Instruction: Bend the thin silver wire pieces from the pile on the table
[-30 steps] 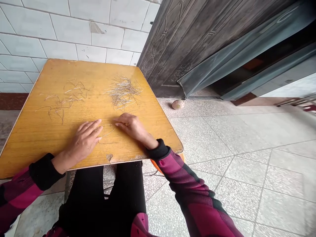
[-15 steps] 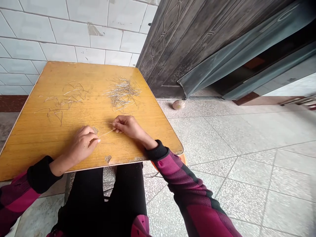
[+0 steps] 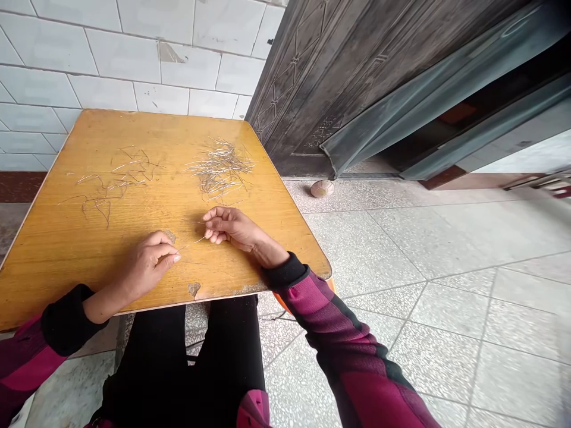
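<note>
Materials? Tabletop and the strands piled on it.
The tabletop looks like varnished wood veneer: visible grain, a glossy sheen, chipped patches near the front edge. The strands look like fine metal wire, silvery and shiny, though too thin to rule out plastic.

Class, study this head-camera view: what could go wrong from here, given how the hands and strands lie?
The thin silvery strand at the left hand's fingertips, close to the right hand, could slip and be lost in the nearby pile of strands. The chipped veneer on the table's front edge might snag a strand. One dropped on the speckled floor tiles would be hard to spot.
</note>
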`<act>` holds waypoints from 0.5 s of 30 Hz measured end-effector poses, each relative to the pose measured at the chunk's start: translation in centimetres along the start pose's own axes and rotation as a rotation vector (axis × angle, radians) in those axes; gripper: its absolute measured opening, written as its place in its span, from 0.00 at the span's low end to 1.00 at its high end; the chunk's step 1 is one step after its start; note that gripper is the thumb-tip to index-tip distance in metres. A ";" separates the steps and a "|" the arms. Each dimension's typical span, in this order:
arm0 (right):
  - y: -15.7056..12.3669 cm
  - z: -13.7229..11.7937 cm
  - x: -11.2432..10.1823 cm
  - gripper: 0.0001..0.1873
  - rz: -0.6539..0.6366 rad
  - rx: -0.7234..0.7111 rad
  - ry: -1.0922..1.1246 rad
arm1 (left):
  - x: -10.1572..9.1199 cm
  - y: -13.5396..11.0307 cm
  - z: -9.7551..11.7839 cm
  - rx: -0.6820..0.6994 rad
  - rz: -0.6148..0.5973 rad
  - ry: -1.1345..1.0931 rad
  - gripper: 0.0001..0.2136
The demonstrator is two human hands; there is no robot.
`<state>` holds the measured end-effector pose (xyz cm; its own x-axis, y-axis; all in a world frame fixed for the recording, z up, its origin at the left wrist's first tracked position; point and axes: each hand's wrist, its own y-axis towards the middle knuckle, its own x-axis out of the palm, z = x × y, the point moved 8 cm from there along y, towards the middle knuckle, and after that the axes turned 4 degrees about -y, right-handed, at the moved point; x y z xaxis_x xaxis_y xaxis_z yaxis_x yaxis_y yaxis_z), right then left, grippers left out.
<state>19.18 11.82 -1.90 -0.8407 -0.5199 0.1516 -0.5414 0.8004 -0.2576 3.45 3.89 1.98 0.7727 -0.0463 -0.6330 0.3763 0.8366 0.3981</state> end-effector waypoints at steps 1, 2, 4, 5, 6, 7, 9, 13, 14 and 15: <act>0.0 0.1 0.0 0.13 -0.004 0.016 0.010 | 0.0 0.0 0.1 0.003 0.000 0.004 0.09; 0.0 0.2 0.0 0.13 -0.007 0.028 0.015 | 0.1 0.0 0.2 0.005 -0.003 0.009 0.09; 0.1 0.3 0.0 0.12 -0.011 0.042 0.019 | 0.1 -0.1 0.3 0.014 -0.005 0.019 0.08; 0.1 0.3 0.0 0.11 -0.012 0.048 0.018 | 0.1 -0.1 0.4 0.020 -0.004 0.027 0.08; 0.1 0.3 0.0 0.11 -0.013 0.055 0.014 | 0.1 -0.2 0.5 0.026 -0.002 0.037 0.08; 0.1 0.4 0.0 0.10 -0.012 0.063 0.008 | 0.1 -0.2 0.5 0.032 0.003 0.050 0.08; 0.2 0.6 -0.1 0.09 -0.003 0.077 -0.011 | 0.1 -0.3 0.7 0.040 0.012 0.082 0.08; 0.5 0.7 -0.1 0.07 0.040 0.051 -0.090 | 0.2 -0.3 0.8 0.038 -0.011 0.151 0.07; 0.6 0.7 -0.1 0.07 0.049 0.035 -0.122 | 0.3 -0.2 0.7 0.033 -0.022 0.167 0.07; 0.7 0.7 0.0 0.06 0.057 0.019 -0.161 | 0.4 -0.2 0.7 0.029 -0.027 0.181 0.07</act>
<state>18.81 12.16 -2.72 -0.8561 -0.5165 -0.0185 -0.4916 0.8248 -0.2792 4.01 3.30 2.15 0.6581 0.0325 -0.7522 0.4128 0.8199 0.3966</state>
